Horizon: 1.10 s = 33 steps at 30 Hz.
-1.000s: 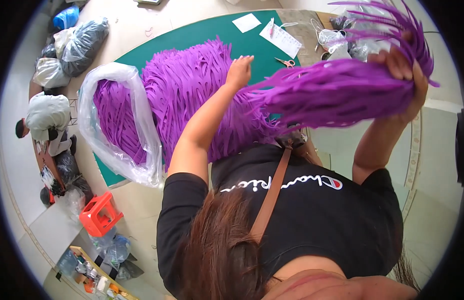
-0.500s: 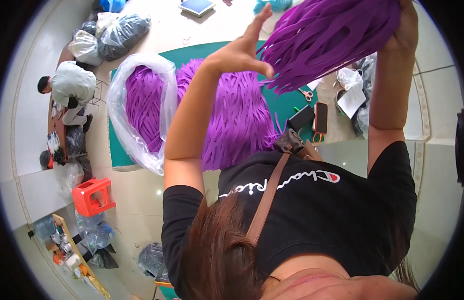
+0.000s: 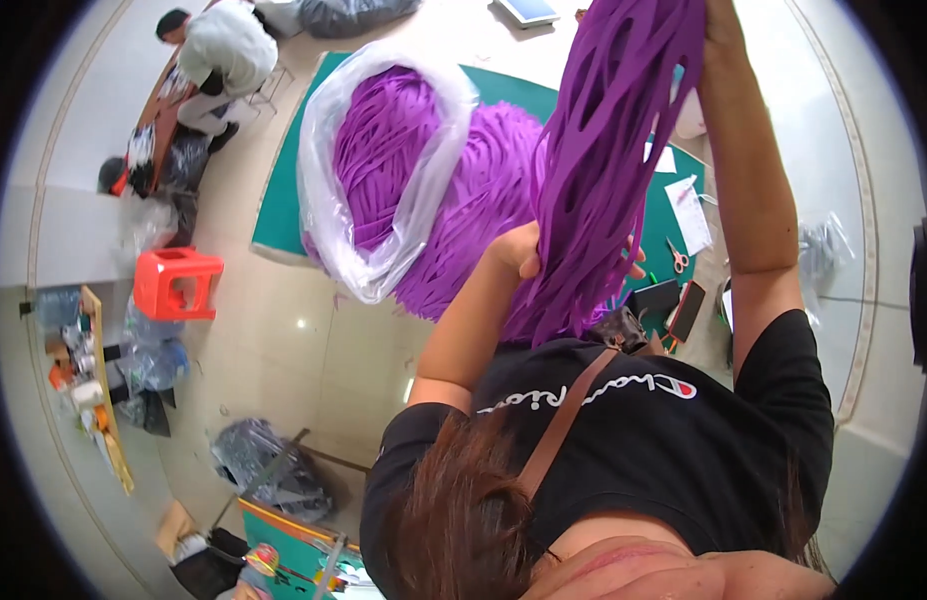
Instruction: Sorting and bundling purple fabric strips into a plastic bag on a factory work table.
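Note:
My right hand (image 3: 721,22) is raised high at the top edge, gripping the top of a long bundle of purple strips (image 3: 603,170) that hangs straight down. My left hand (image 3: 518,250) presses against the lower part of that hanging bundle, fingers partly hidden behind it. Beyond the bundle, a heap of more purple strips (image 3: 473,200) lies on a green table mat (image 3: 283,215). A clear plastic bag (image 3: 333,215) full of purple strips sits at the heap's left.
Scissors (image 3: 676,255), paper sheets (image 3: 691,210) and dark flat items (image 3: 673,300) lie on the mat at right. A red stool (image 3: 175,283) stands on the floor at left. Another person (image 3: 218,45) bends at a bench at top left. Filled bags (image 3: 268,470) sit on the floor.
My right hand has lifted the purple bundle from level to hanging upright. My left hand went from the bundle's upper side down to its lower part. The view has swung leftward.

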### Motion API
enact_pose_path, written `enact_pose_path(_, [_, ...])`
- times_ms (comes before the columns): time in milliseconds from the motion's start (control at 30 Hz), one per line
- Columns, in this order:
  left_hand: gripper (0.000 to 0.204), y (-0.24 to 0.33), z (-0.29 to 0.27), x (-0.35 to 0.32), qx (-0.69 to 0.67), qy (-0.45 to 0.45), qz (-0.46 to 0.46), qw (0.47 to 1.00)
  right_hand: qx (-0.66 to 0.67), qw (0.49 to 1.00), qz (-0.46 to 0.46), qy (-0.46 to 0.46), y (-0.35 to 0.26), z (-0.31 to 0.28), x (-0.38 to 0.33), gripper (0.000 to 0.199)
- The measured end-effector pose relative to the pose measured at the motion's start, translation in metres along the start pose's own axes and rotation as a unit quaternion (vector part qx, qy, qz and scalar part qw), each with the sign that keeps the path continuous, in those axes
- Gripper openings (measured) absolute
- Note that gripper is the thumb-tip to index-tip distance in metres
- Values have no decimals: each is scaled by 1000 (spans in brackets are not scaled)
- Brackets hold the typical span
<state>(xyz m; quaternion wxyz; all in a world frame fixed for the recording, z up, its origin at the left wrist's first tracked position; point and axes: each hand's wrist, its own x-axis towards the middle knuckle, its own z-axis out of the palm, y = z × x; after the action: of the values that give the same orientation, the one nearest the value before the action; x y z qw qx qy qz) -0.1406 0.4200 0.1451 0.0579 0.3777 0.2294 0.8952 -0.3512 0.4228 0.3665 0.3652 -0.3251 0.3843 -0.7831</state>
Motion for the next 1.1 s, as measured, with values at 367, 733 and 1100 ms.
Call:
enact_pose_path(367, [69, 80, 23, -187, 111, 573, -41, 811, 114, 981, 154, 17, 259, 6, 67, 17])
enact_pose_path(733, [48, 156, -114, -335, -64, 712, -90, 693, -4, 951, 292, 98, 472, -46, 116, 20])
enact_pose_path(1100, [75, 157, -73, -341, 290, 732, -81, 611, -532, 766, 286, -221, 418, -78, 163, 82])
